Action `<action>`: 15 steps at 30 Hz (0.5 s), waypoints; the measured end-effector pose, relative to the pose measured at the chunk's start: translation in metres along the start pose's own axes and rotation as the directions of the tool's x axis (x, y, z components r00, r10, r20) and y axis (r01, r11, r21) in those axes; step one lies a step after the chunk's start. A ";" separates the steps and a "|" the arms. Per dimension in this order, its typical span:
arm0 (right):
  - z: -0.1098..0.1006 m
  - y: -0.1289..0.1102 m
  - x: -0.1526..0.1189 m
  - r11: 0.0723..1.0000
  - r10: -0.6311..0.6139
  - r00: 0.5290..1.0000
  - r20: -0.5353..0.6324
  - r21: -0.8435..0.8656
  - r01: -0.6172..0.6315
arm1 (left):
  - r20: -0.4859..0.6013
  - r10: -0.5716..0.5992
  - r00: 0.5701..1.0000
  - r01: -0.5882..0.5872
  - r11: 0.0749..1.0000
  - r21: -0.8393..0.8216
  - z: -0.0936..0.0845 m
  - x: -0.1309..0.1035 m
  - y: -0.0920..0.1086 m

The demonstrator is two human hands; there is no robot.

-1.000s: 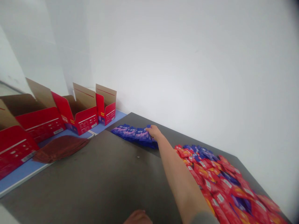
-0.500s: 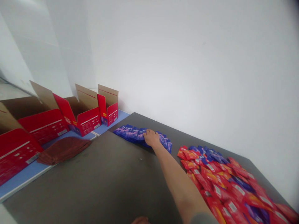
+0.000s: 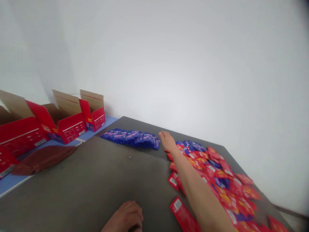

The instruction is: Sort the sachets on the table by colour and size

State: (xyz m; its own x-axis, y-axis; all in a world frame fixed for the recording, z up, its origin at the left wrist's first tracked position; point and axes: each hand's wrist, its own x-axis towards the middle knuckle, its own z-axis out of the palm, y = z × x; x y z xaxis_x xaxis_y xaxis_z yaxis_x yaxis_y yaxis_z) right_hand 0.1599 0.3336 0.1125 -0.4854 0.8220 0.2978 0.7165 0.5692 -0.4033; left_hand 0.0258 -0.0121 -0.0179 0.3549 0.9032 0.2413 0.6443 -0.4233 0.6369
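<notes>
Packets in blue (image 3: 131,137) lay in an overlapping row along the far left part of the dark table (image 3: 96,183). The right hand (image 3: 167,140) was just beyond the row's right end, between it and the mixed heap (image 3: 212,169) of mostly red and orange packets with some blue among them. Its back faced up and its fingers reached forward; how far its grip was open, and whether it had hold of anything, I cannot tell.

The left hand (image 3: 126,216) was low at the near edge of the view, its fingers curled loosely inward, well apart from the row. Nothing showed in its grip, but its palm was hidden, so I cannot tell if it held anything.

One red packet (image 3: 183,214) lay at the heap's near left side, by the right forearm. Open red boxes (image 3: 72,127) stood on the blue table (image 3: 109,120), with a brown cloth (image 3: 43,158) in front of them.
</notes>
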 end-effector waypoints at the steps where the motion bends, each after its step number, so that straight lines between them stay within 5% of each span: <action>1: -0.019 0.027 -0.018 0.998 0.055 0.998 -0.013 -0.007 -0.055 | -0.004 -0.016 1.000 0.016 1.000 -0.001 -0.005 -0.001 0.005; 5: -0.099 0.141 -0.111 0.907 0.399 0.914 -0.076 -0.109 -0.406 | 0.028 -0.054 0.998 0.055 0.998 -0.009 -0.019 -0.004 0.006; 8: -0.154 0.210 -0.194 0.690 0.678 0.720 -0.148 -0.213 -0.692 | -0.021 -0.081 0.996 0.082 0.993 0.083 -0.021 -0.003 -0.012; 11: -0.187 0.250 -0.261 0.519 0.797 0.571 -0.195 -0.262 -0.814 | -0.058 -0.072 0.996 0.079 0.989 0.123 -0.018 -0.003 -0.034; 13: -0.195 0.260 -0.286 0.501 0.809 0.555 -0.193 -0.266 -0.824 | -0.071 -0.076 0.995 0.085 0.986 0.142 -0.017 -0.004 -0.042; 15: -0.191 0.259 -0.293 0.547 0.785 0.599 -0.161 -0.273 -0.791 | -0.062 -0.088 0.994 0.096 0.983 0.155 -0.020 -0.003 -0.043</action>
State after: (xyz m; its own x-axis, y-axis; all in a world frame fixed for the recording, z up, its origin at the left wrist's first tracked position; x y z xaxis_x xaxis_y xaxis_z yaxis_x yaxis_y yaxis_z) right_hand 0.5834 0.2369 0.0862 0.3524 0.9358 0.0013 0.9130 -0.3435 -0.2199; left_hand -0.0160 0.0048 -0.0313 0.2543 0.9395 0.2295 0.7725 -0.3401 0.5363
